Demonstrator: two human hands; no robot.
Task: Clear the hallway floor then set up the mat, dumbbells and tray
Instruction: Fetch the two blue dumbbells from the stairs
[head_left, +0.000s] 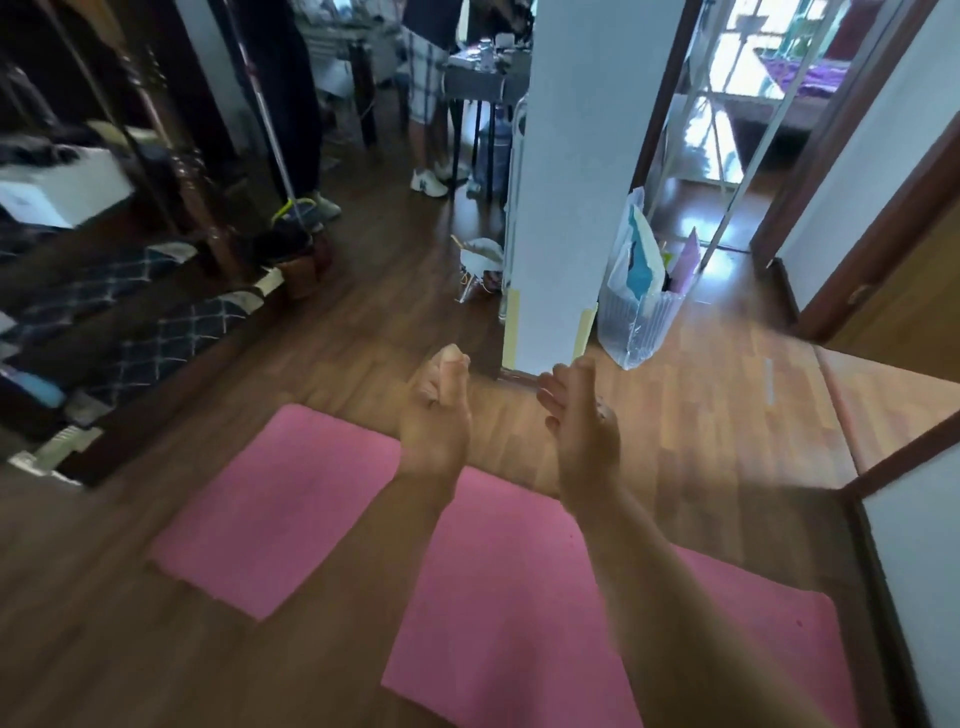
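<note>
Light: daylight, entering through the doorway (727, 119) at the upper right; the panes there are blown out to white-blue.
Glare: bright patches on the wooden floor (696, 415) below that doorway.
Shade: left side dim, shelves (114, 296) nearly black.
Blur: motion smear throughout; left hand (435, 415) and right hand (584, 423) soft-edged.
Distortion: wide-angle bowing of the door frames at the right edge.

We hold both hands out, apart and empty: the left hand (435, 415) with fingers curled in, the right hand (583, 431) loosely spread. The pink mat (270, 499) lies on the floor (727, 415) beneath our forearms, a white pillar (571, 182) stands just beyond our fingertips, and a plastic bag (640, 296) leans to its right.
</note>
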